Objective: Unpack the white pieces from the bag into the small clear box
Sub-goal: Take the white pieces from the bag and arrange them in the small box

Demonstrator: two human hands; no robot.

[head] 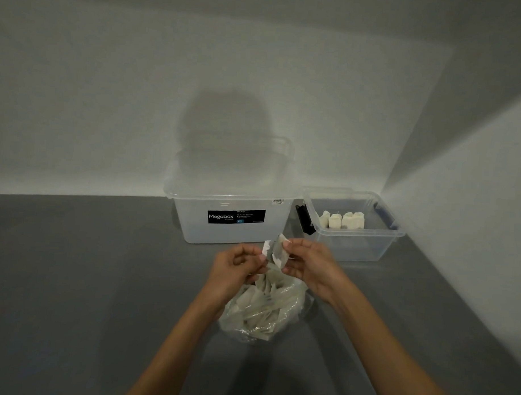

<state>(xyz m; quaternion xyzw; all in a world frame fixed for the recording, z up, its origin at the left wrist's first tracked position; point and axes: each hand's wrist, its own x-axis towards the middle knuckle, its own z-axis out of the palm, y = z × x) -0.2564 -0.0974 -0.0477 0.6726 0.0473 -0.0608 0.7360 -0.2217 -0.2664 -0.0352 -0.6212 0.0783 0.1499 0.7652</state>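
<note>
White piece (276, 251) pinched by curled fingers of left hand (239, 266) and right hand (308, 265) above the bag (264, 312); thin pinch may slip, dropping it short of small clear box (355, 245) beyond.

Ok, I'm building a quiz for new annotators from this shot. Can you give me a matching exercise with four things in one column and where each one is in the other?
Things:
1. Megabox box
2. small clear box
3. bag
4. held white piece

Places:
A. pinched between the left hand and right hand
B. lying directly below both hands
C. at the back, in the middle
D. at the back right, holding a row of white pieces

Pairs: 1-C, 2-D, 3-B, 4-A
</note>
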